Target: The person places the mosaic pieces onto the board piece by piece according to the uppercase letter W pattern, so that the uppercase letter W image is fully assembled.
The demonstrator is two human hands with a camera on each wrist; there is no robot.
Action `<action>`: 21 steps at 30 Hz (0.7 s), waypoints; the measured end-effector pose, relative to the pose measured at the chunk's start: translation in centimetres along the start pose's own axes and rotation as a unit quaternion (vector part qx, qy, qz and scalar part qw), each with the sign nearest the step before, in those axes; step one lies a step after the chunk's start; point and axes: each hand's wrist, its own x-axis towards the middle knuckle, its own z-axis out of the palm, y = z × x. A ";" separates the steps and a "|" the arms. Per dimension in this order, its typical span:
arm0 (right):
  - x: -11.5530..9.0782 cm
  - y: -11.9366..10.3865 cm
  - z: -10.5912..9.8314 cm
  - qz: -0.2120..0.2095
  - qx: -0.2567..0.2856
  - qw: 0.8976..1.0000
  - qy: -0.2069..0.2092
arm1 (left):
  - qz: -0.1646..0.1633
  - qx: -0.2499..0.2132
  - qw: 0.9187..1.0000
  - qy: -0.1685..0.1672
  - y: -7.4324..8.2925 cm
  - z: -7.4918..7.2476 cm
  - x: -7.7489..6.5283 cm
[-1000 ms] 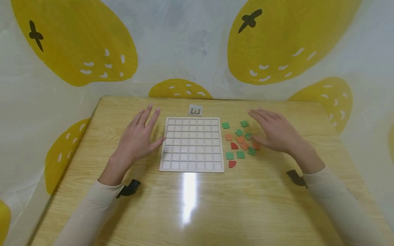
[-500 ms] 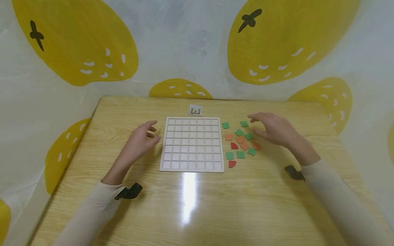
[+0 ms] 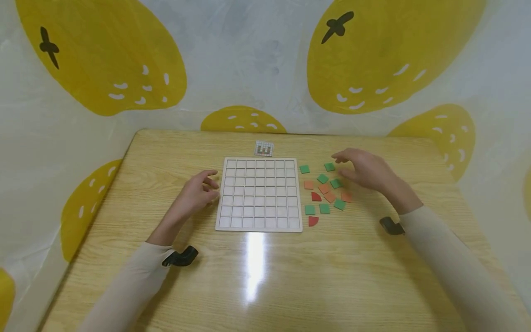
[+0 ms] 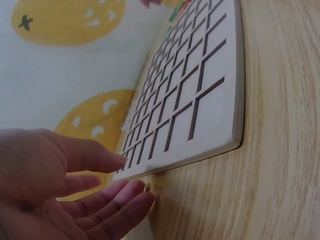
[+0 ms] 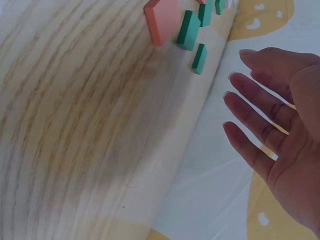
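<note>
L hand (image 3: 197, 193) hung loose, empty, L of board (image 3: 260, 200) (contact unclear); R hand (image 3: 367, 169), relaxed/empty, hovered nr tiles (image 3: 322, 178) R of board; flat tiles prob. needed edge pinches.

Left hand (image 3: 197, 193) and right hand (image 3: 367, 169) held well apart — fingers (image 4: 129, 214) relaxed, slightly bent — the sleeved forearms (image 3: 452, 258) (bare at the wrist (image 3: 408, 198)) slanting inward

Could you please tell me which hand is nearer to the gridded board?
Left. The left hand is close beside the left edge of the gridded board; the right hand is past its right edge, with green tiles between.
</note>
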 end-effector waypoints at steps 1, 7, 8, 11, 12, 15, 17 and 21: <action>0.1 0.1 0.0 0.000 0.000 1.000 -0.001 | 0.002 0.005 1.000 0.000 -0.1 0.1 0.1; 0.5 0.4 0.2 0.011 0.008 1.000 -0.014 | 0.009 0.027 1.000 0.009 -0.2 0.5 0.7; 0.6 0.4 0.3 0.015 0.011 1.000 -0.015 | 0.011 0.031 0.999 0.011 -0.2 0.5 0.7; 0.9 0.7 0.5 0.022 0.016 0.999 -0.017 | 0.018 0.043 0.999 0.011 -0.2 0.7 1.0; 1.0 0.9 0.7 0.024 0.018 0.999 -0.018 | 0.021 0.047 0.999 0.012 -0.2 0.8 1.0; 1.3 1.1 1.0 0.026 0.023 0.999 -0.019 | 0.029 0.059 0.998 0.012 -0.1 0.9 1.3; 1.4 1.2 1.2 0.029 0.028 0.999 -0.021 | 0.034 0.066 0.997 0.013 -0.1 0.9 1.4; 1.7 1.1 1.6 0.033 0.043 0.998 -0.028 | 0.036 0.070 0.997 0.008 0.0 0.9 1.5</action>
